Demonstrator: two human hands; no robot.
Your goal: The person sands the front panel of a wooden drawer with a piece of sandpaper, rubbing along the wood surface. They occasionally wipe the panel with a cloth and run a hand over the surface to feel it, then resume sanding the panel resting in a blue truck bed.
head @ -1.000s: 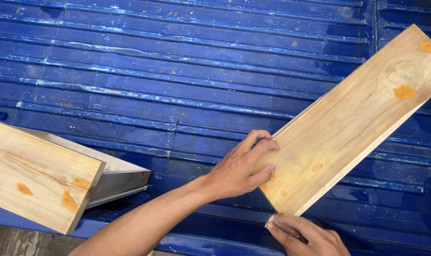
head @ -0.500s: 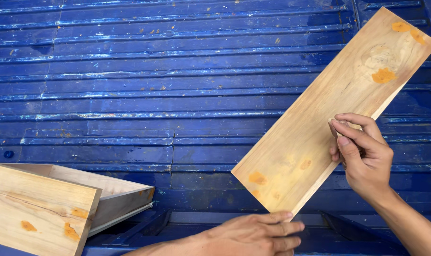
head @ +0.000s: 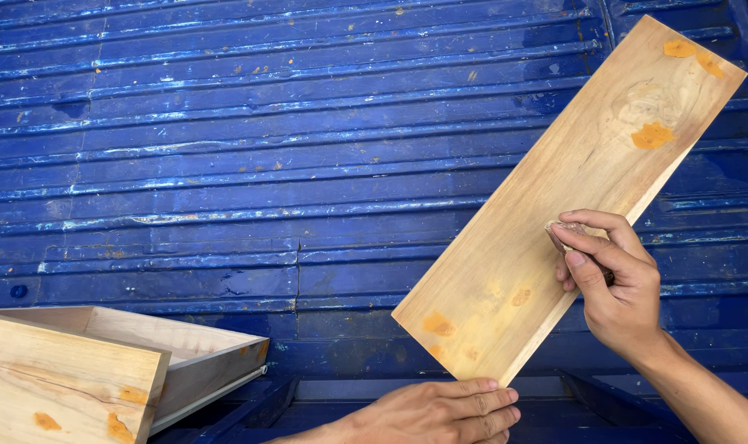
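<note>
Sanding a pine board on a blue ribbed metal bed (head: pixel 226 164)

The pale board (head: pixel 555 205) (orange filler patches at both ends) lies slantwise toward the bed's right edge; the left hand (head: pixel 440 411), fingers together, steadies its near corner while the right hand (head: pixel 612 279) pinches a small sanding piece (head: pixel 565 230) against its face, so rubbing likely needs steady strokes.

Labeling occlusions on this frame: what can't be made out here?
Head view only:
- Small brownish piece in the right hand: fingers cover most of it, kind unclear.
- Left hand: cut by the bottom edge.
- Wooden drawer box: cut off at the lower left corner.
- Wooden plank: underside hidden.
</note>
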